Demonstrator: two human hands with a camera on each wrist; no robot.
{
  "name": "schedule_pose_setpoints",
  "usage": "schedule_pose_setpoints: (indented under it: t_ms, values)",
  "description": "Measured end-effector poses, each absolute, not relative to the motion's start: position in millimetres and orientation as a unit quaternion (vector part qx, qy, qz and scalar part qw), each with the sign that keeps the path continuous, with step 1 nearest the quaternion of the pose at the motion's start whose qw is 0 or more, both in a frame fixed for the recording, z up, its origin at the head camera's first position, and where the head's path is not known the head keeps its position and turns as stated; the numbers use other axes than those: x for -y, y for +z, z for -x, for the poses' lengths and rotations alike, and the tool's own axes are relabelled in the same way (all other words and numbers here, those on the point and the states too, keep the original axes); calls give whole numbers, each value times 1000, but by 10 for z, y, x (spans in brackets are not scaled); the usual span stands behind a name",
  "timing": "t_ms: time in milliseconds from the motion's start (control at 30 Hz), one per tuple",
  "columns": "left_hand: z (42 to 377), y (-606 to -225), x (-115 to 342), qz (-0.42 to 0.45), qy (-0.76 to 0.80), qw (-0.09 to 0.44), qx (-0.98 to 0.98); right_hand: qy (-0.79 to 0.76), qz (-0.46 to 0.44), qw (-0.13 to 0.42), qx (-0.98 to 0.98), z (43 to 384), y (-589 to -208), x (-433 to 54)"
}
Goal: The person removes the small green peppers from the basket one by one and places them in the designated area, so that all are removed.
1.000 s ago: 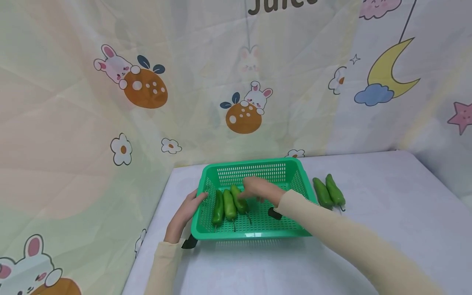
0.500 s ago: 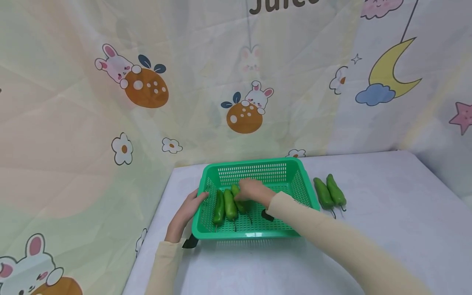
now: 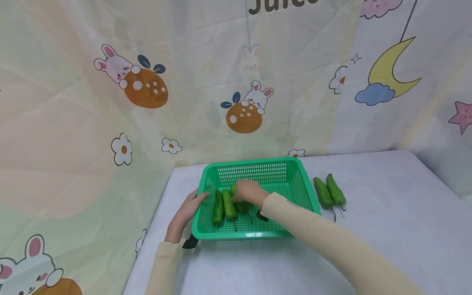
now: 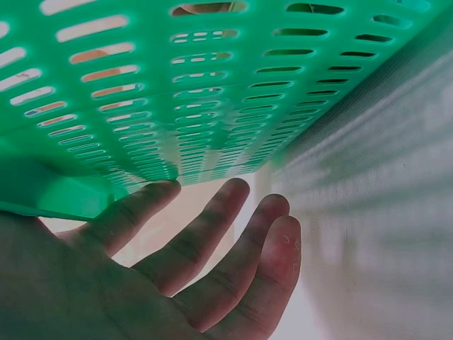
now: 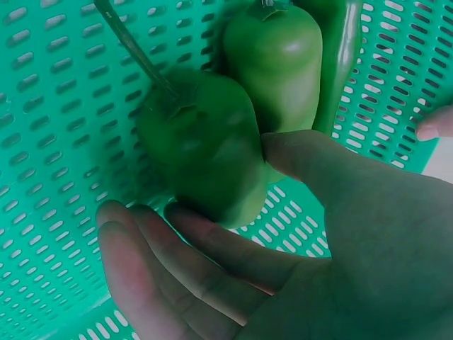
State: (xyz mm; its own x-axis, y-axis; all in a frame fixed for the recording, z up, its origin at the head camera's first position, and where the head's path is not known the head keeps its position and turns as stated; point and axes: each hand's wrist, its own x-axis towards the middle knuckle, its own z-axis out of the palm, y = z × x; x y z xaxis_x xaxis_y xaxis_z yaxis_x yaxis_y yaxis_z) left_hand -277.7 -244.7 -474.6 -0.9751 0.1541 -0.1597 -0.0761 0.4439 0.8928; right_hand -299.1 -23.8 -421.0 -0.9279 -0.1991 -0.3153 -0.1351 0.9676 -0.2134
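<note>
The green pepper (image 5: 205, 149) under your right hand (image 3: 248, 191) lies inside the green basket (image 3: 254, 234), toward 9 o'clock from the basket's centre. From the head view your knuckles cover most of it, leaving its tip and its stem end showing. The right wrist view uncovers the rest: your thumb lies against one side and your fingers curl round the other, so this hand grips the pepper, how firmly you cannot tell. In that view the stem points to 11 o'clock.

Beside it, farther toward 9 o'clock in the head view, lie a middle pepper (image 3: 230, 205) and an outer pepper (image 3: 218, 208), all three roughly side by side.

Your left hand (image 3: 186, 211) holds the basket's 9 o'clock side, thumb over the rim. The left wrist view shows what the head view hides: your fingers stretched along the outside of the slotted wall.

Outside the basket at 3 o'clock, a loose pepper (image 3: 323, 194) and its neighbour (image 3: 336, 189) rest close together on the white tabletop (image 3: 380, 213). Your cream right sleeve (image 3: 332, 237) comes in from 5 o'clock, your left sleeve (image 3: 160, 262) from 7. At 12 o'clock hangs a printed cloth (image 3: 199, 102) with rabbits and a moon.
</note>
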Motion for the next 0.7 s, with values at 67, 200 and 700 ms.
schedule_pose_setpoints:
  t_ms: [67,200,700]
  values:
    - [2777,-4743,2443,-24,527,109,-842,-92,85,168,-978,2993,-4215,242]
    - [2772,-4736,2435,-25,530,109,-841,-92,87,166,-978,2987,-4206,240]
    - [2762,-4735,2441,-21,529,109,-841,-97,90,178,-975,2978,-4191,218]
